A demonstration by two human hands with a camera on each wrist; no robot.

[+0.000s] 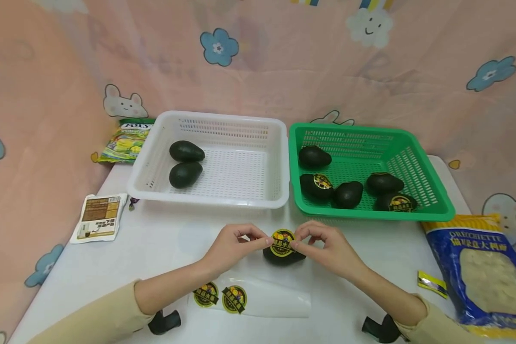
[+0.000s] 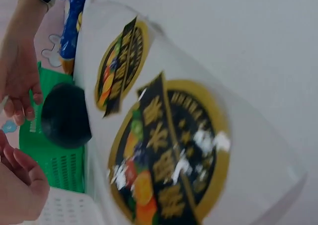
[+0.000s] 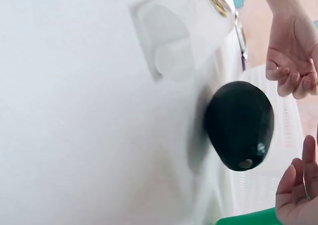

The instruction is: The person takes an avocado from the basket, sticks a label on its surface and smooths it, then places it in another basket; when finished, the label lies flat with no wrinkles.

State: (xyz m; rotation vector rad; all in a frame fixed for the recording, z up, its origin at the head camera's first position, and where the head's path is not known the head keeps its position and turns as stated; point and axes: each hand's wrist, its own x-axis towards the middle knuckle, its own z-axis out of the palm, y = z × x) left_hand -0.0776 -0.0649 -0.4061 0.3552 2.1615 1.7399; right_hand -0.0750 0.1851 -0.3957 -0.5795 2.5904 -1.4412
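Note:
A round black-and-gold sticker [image 1: 282,242] is stretched between both hands, above a dark avocado [image 1: 284,261] lying on the white table. My left hand [image 1: 237,246] pinches its left edge between thumb and finger. At the opposite edge, the right hand [image 1: 327,246] pinches it the same way. In the right wrist view the avocado [image 3: 239,125] sits below the fingers, apart from them. Nearer the body lies a clear sticker sheet [image 1: 279,302] bearing two more round stickers [image 1: 234,299]. The left wrist view has that sheet's sticker [image 2: 171,150] up close.
Behind the hands stand a white basket [image 1: 208,197] with two avocados [image 1: 186,175] and a green basket [image 1: 370,213] with several avocados, some stickered. Packets lie left, including a white-and-brown pouch [image 1: 100,219] and a green bag [image 1: 126,142]. A blue pasta bag [image 1: 483,277] and yellow sachet [image 1: 432,284] lie right.

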